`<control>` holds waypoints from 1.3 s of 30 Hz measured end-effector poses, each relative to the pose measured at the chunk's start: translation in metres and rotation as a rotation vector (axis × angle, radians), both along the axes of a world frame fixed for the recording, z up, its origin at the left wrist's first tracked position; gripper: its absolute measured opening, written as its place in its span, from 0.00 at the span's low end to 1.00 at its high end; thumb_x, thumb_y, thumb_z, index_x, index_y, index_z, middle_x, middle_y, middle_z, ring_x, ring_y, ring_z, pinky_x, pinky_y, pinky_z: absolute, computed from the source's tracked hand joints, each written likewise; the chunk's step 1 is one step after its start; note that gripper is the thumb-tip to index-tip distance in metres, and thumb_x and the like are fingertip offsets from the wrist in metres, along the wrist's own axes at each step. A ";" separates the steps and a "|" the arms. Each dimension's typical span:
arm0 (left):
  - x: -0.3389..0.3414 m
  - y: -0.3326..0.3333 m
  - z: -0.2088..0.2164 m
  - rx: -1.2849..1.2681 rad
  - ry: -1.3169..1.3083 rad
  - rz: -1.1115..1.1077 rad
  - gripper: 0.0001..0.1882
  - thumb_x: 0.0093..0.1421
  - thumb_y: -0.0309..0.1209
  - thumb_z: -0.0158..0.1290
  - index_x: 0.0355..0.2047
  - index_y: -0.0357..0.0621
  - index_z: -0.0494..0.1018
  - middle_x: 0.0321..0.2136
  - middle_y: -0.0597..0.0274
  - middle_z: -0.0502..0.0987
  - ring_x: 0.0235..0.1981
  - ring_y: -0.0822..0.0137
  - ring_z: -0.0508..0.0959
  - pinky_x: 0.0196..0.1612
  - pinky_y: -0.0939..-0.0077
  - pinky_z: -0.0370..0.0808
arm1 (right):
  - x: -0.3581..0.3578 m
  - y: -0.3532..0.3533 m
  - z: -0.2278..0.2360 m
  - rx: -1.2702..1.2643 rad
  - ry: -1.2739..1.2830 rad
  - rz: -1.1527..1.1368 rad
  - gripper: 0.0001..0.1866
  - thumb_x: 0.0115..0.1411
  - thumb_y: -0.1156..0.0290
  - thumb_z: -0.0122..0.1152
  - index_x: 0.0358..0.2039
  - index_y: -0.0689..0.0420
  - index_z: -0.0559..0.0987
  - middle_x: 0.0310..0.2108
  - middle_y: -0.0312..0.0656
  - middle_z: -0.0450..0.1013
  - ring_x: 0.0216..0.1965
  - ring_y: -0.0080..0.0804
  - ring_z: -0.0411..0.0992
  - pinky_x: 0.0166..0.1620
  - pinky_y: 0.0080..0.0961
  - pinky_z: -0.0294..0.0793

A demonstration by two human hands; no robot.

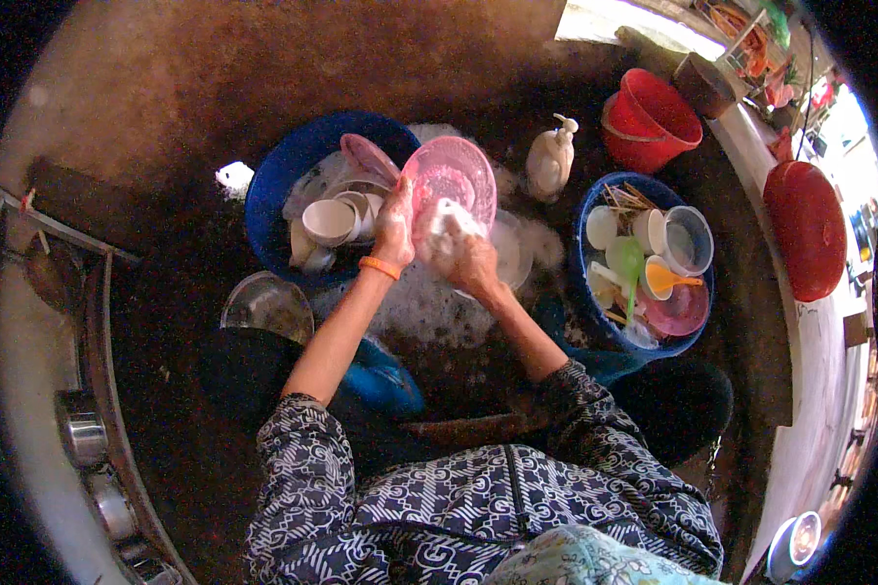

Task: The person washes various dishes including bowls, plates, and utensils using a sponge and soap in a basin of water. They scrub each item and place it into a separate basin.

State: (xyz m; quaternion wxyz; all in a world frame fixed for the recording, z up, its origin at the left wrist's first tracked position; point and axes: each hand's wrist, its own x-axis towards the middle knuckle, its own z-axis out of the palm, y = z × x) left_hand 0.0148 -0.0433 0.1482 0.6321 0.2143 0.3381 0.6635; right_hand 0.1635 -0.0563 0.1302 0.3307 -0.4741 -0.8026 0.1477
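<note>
A pink plastic plate (454, 156), round and shallow, is held up by its left edge in my left hand (394, 230), fingers wrapped round the rim. My right hand (473, 258) is closed over a foamy white wad (447, 226) pressed against the plate's lower face; suds hide what it is. Just behind my left hand stands a blue tub (263, 216) with white bowls (329, 223) and another pink plate (369, 156) in it. A pale bowl (509, 250) sits in suds beyond my right wrist.
At right, a blue basin (583, 229) holds cups, chopsticks, a green ladle (626, 261) and an orange scoop (675, 280). Behind it are a pale bottle (550, 164) and red buckets (654, 115). A clear bowl (266, 304) lies near my left knee; a red basin (805, 231) leans far right.
</note>
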 end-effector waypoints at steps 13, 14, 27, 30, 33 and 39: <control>0.001 0.004 0.013 0.175 -0.103 -0.024 0.26 0.66 0.43 0.45 0.58 0.38 0.63 0.56 0.59 0.68 0.56 0.63 0.68 0.59 0.65 0.66 | 0.033 0.061 0.019 -0.298 -0.236 -0.319 0.28 0.49 0.48 0.61 0.48 0.50 0.74 0.41 0.51 0.75 0.41 0.50 0.75 0.41 0.45 0.76; -0.003 0.008 0.013 0.171 -0.145 -0.049 0.27 0.66 0.43 0.45 0.59 0.38 0.62 0.57 0.58 0.67 0.57 0.63 0.67 0.58 0.66 0.67 | 0.027 0.051 0.018 -0.274 -0.217 -0.254 0.27 0.50 0.48 0.60 0.48 0.50 0.75 0.40 0.51 0.75 0.40 0.50 0.75 0.40 0.45 0.76; 0.016 -0.007 0.013 0.173 -0.061 -0.109 0.26 0.66 0.44 0.45 0.59 0.43 0.63 0.55 0.61 0.69 0.53 0.63 0.71 0.54 0.65 0.71 | 0.022 0.080 0.030 -0.067 -0.097 -0.291 0.38 0.45 0.46 0.65 0.53 0.55 0.69 0.44 0.55 0.73 0.42 0.55 0.74 0.45 0.45 0.73; 0.010 0.000 0.028 0.201 -0.054 -0.049 0.27 0.66 0.44 0.45 0.60 0.41 0.61 0.57 0.58 0.66 0.55 0.59 0.69 0.56 0.60 0.70 | 0.050 0.091 0.020 -0.302 -0.013 -0.467 0.40 0.46 0.42 0.63 0.54 0.57 0.69 0.43 0.53 0.75 0.44 0.50 0.74 0.47 0.40 0.73; 0.003 0.007 0.037 0.233 -0.129 -0.023 0.29 0.66 0.44 0.45 0.62 0.40 0.59 0.60 0.56 0.63 0.58 0.57 0.65 0.59 0.58 0.67 | 0.064 0.084 -0.001 -0.448 0.051 -0.400 0.37 0.43 0.44 0.66 0.49 0.56 0.74 0.42 0.49 0.76 0.45 0.45 0.75 0.46 0.37 0.74; -0.013 0.016 0.034 0.323 0.036 0.071 0.30 0.63 0.48 0.49 0.62 0.51 0.59 0.60 0.61 0.61 0.54 0.63 0.67 0.56 0.56 0.69 | 0.054 0.068 -0.023 -0.650 0.577 -0.206 0.22 0.48 0.57 0.65 0.42 0.53 0.79 0.40 0.36 0.76 0.42 0.31 0.73 0.45 0.29 0.72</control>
